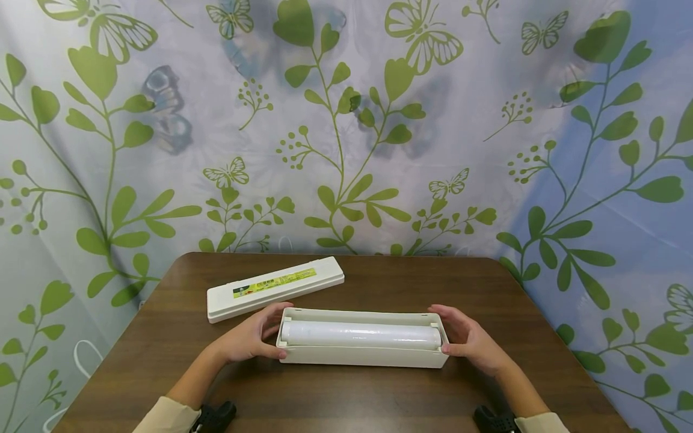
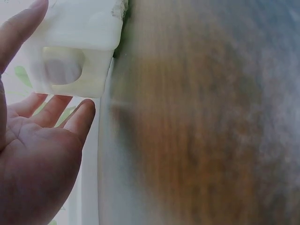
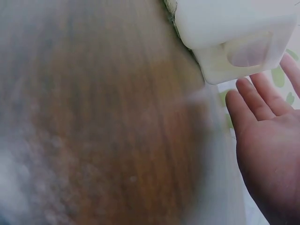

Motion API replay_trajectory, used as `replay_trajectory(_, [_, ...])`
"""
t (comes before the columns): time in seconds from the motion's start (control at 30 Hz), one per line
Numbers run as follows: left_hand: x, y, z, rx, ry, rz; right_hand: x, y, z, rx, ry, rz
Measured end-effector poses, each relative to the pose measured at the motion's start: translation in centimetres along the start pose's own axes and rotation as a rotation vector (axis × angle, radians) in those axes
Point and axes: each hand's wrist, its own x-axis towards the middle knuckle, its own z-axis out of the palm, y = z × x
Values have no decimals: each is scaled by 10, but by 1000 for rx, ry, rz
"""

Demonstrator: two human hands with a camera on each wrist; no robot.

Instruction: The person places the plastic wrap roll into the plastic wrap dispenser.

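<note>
Both forearms came in from the near side, angled inward, with the left hand (image 1: pixel 255 334) and right hand (image 1: pixel 472 341) at opposite ends of the white box (image 1: pixel 364 356). Palms faced each other across it. Thumbs sat forward at the near corners, the other fingers reached round to the far corners. So: both hands held the box by its ends, the span between thumb and fingers set by the box's width. Wrist views showed the fingers slightly bent beside the end faces; exact contact of each fingertip, can't tell.

Box was around mid-table, between the hands, open side up. Long axis ran left-right, nearly parallel to the far edge of the table (image 1: pixel 379 397), right end a hair nearer the person. Whether it rested fully on the surface or was slightly raised, can't tell. White roll (image 1: pixel 363 335) lay inside, lengthwise, same axis as the box.

Lid (image 1: pixel 325 278) was on the table, behind and left of the box, near the left hand. Label (image 1: pixel 274 282) up, long axis skewed: left end nearer, right end farther back.
</note>
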Motion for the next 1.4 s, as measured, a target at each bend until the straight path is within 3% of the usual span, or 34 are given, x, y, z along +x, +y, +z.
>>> replay_trajectory(0.7, [-2, -1, 0, -9, 6, 10, 3, -3, 6, -51, -7, 83])
replay_trajectory(1.4, [-23, 4, -15, 160, 98, 46, 5, -4, 7, -89, -18, 137])
